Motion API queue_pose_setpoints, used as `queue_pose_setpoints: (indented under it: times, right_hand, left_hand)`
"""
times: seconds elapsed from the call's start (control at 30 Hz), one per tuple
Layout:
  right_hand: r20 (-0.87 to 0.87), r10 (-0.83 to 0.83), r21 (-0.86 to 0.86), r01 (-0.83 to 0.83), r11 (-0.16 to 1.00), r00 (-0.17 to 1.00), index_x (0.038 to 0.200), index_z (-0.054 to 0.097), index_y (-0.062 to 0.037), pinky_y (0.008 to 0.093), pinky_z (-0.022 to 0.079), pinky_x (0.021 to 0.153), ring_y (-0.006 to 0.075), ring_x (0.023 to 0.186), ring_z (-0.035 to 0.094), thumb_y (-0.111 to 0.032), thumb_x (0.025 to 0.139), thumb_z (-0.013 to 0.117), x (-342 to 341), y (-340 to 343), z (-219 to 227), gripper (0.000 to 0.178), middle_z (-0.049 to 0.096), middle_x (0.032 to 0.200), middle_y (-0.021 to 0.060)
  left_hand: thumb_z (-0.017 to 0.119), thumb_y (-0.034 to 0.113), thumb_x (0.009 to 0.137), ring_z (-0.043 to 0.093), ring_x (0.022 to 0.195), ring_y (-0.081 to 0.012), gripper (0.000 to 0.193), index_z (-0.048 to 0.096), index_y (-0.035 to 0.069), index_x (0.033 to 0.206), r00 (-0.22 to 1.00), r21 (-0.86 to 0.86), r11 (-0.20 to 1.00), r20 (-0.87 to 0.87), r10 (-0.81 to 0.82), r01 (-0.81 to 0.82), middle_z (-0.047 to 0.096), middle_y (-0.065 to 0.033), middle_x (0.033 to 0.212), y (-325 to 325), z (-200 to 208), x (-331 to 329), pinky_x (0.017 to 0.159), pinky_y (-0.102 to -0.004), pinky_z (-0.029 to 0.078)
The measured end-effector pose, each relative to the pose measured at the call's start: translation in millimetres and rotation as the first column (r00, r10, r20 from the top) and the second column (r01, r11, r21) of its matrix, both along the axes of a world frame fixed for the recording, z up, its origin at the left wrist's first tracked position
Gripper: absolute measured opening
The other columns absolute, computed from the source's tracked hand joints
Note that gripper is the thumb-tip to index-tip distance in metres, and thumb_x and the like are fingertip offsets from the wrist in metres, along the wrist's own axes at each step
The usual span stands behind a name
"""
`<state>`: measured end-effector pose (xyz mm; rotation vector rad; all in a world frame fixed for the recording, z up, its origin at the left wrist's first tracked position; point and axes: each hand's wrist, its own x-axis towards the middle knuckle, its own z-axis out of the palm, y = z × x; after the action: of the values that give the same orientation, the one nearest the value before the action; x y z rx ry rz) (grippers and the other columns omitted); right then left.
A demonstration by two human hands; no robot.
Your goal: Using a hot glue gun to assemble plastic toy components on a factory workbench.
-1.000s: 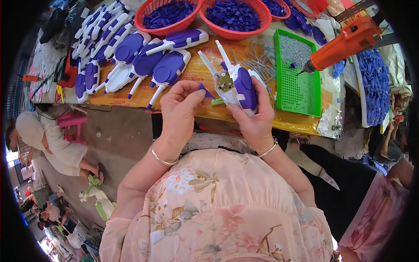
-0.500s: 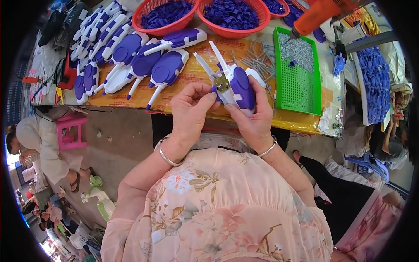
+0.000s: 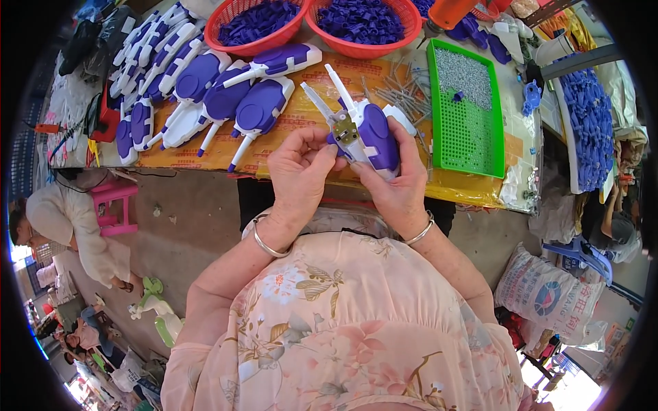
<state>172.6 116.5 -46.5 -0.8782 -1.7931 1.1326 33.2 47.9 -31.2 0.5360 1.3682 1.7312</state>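
A purple-and-white plastic housing [image 3: 378, 137] with two white prongs pointing away from me is held over the table's near edge. My right hand [image 3: 399, 181] wraps its right side and lower end, thumb in front. A brass-coloured metal plate [image 3: 345, 131] sits on the housing's left side, at the foot of the prongs. Next to that plate, my left hand [image 3: 299, 164] pinches a small purple part [image 3: 333, 142], mostly hidden by thumb and fingers. Whether this part is joined to the housing, I cannot tell.
Similar purple-and-white housings [image 3: 259, 107] lie at the left. Red baskets [image 3: 364, 51] of purple parts stand behind. Loose metal rods [image 3: 410, 92] lie beside a green tray [image 3: 469, 168] of small metal pieces. An orange tool [image 3: 449, 12] hangs above. Blue parts [image 3: 587, 130] are heaped at right.
My hands and the housing have barely moved. The orange tool has shifted up and left. At the right, a person's dark-clothed leg has left the view, and a white printed sack now shows there.
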Motion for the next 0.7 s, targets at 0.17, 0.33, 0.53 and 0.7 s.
queue_pose_setpoints:
  times: [0.17, 0.33, 0.53, 0.7]
  right_hand:
    - [0.007, -0.003, 0.003, 0.003, 1.0, 1.0, 0.132, 0.044, 0.0021, 0.0351, 0.047, 0.095, 0.0283, 0.11, 0.057, -0.004, 0.071, 0.078, 0.1, 0.0, 0.9, 0.07, 0.054, 0.12, 0.0174]
    - [0.023, -0.011, 0.05, 0.01, 0.999, 1.0, 0.132, 0.044, 0.0024, 0.0355, 0.047, 0.094, 0.0295, 0.109, 0.057, -0.003, 0.069, 0.079, -0.1, 1.2, 0.6, 0.071, 0.055, 0.119, 0.018]
    - [0.052, -0.01, 0.08, 0.006, 0.997, 0.999, 0.131, 0.045, 0.0026, 0.0364, 0.047, 0.093, 0.0318, 0.108, 0.057, -0.002, 0.069, 0.079, -0.1, 0.8, 3.6, 0.071, 0.055, 0.118, 0.0193]
    - [0.048, 0.0, 0.102, -0.005, 0.995, 0.999, 0.132, 0.045, 0.0025, 0.0366, 0.047, 0.093, 0.0316, 0.109, 0.057, -0.002, 0.069, 0.078, 1.8, -0.1, 1.6, 0.071, 0.055, 0.12, 0.0195]
  left_hand:
    - [0.063, 0.0, 0.087, 0.062, 0.069, -0.0094, 0.016, 0.061, -0.003, 0.103, 0.998, 0.0, 1.0, -0.067, -0.011, 0.011, 0.065, -0.005, 0.089, 0.3, -5.6, -1.9, 0.064, -0.0215, 0.052]
    - [0.061, -0.001, 0.087, 0.061, 0.068, -0.0083, 0.016, 0.061, -0.002, 0.103, 0.988, -0.059, 0.998, -0.151, -0.044, 0.036, 0.065, -0.0051, 0.089, 3.9, -8.2, -3.8, 0.061, -0.0215, 0.051]
    - [0.061, 0.001, 0.087, 0.058, 0.064, -0.0052, 0.009, 0.056, 0.0, 0.095, 0.998, -0.026, 0.999, -0.057, -0.033, 0.032, 0.061, -0.0019, 0.082, 6.7, -4.9, -1.0, 0.057, -0.0209, 0.051]
    - [0.06, 0.002, 0.088, 0.059, 0.065, -0.0062, 0.007, 0.055, 0.0, 0.092, 0.997, -0.024, 0.997, -0.046, -0.07, 0.069, 0.061, -0.002, 0.081, 2.7, -5.1, -1.6, 0.058, -0.0222, 0.053]
